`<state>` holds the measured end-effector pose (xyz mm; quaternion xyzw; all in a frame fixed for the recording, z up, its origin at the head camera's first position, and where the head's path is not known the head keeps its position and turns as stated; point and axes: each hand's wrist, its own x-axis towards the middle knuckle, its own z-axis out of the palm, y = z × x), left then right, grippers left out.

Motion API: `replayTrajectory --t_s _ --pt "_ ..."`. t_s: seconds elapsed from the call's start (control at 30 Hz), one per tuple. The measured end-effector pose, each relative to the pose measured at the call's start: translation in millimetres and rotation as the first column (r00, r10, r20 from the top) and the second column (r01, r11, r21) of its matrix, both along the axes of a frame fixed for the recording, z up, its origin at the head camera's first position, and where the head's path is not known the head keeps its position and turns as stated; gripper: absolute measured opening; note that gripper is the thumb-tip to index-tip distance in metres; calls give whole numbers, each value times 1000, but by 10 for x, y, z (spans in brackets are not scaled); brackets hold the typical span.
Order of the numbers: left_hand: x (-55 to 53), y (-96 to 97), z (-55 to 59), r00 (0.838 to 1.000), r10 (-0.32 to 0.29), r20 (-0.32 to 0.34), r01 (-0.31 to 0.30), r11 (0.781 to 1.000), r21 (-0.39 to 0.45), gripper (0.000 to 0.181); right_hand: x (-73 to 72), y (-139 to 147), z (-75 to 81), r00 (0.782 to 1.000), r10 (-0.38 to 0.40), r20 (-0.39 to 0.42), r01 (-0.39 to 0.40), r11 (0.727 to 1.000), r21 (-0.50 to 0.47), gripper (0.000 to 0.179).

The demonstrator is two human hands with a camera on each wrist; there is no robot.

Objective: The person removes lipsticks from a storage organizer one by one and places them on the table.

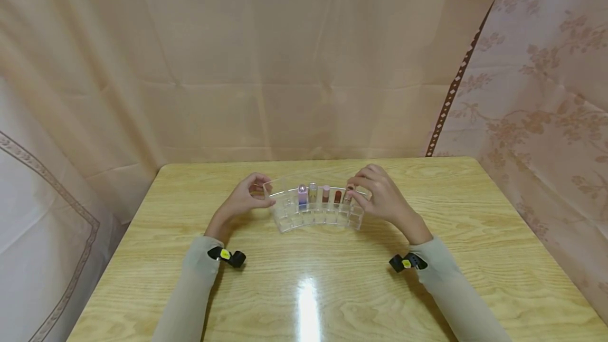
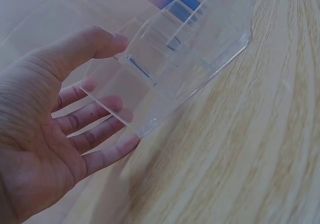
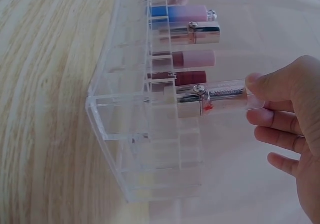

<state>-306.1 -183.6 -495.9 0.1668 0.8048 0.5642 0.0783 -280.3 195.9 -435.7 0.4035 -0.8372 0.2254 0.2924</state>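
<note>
A clear, curved, stepped lipstick organizer (image 1: 311, 218) stands on the table, with a row of lipsticks upright in its slots. My left hand (image 1: 248, 193) holds its left end, the thumb (image 2: 107, 44) at the upper edge and the fingers spread behind the clear side panel. At the opposite end my right hand (image 1: 380, 194) pinches the top of a pinkish lipstick with a silver band (image 3: 212, 99), its lower part inside a slot. Beside it stand a dark red lipstick (image 3: 190, 77), a pink-capped one (image 3: 197, 58), a gold one (image 3: 205, 33) and a pink-to-blue one (image 3: 187, 13).
The organizer rests on a light wood-grain table (image 1: 309, 300), where a bright reflection shows near the front. A beige curtain (image 1: 285, 67) hangs behind the table's far edge. Patterned cloth (image 1: 560, 94) hangs at the right.
</note>
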Motion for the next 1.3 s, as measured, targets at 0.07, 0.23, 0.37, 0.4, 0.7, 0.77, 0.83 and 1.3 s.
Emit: replayTrajectory --t_s 0.07,0.23,0.37,0.4,0.7,0.77,0.83,1.3 --pt "-8 -2 -8 1000 1 4 -1 1000 6 62 6 5 10 1000 3 0 -3 1000 -7 18" --pt "-13 -1 -19 1000 5 4 -5 1000 24 62 29 25 63 1000 8 -4 -8 999 -33 18" --pt "-4 -1 -6 1000 7 1 -7 1000 23 60 33 60 108 1000 -1 -17 0 999 -48 18" --pt "-1 -3 0 1000 6 -1 -6 1000 21 60 34 72 121 1000 -3 -19 2 999 -52 18" --pt "1 -10 13 1000 1 -11 -1 1000 21 60 10 220 213 998 -56 -40 53 995 -80 18" --pt "3 -10 12 1000 2 -13 -1 1000 20 60 1 265 235 996 -71 -45 67 994 -86 19" --pt "3 -11 8 1000 2 -16 -2 1000 21 60 -6 314 255 995 -86 -49 82 993 -86 18" --pt "-6 -2 -15 1000 -2 -29 3 999 41 58 -123 654 250 983 -177 -55 170 979 -113 19"
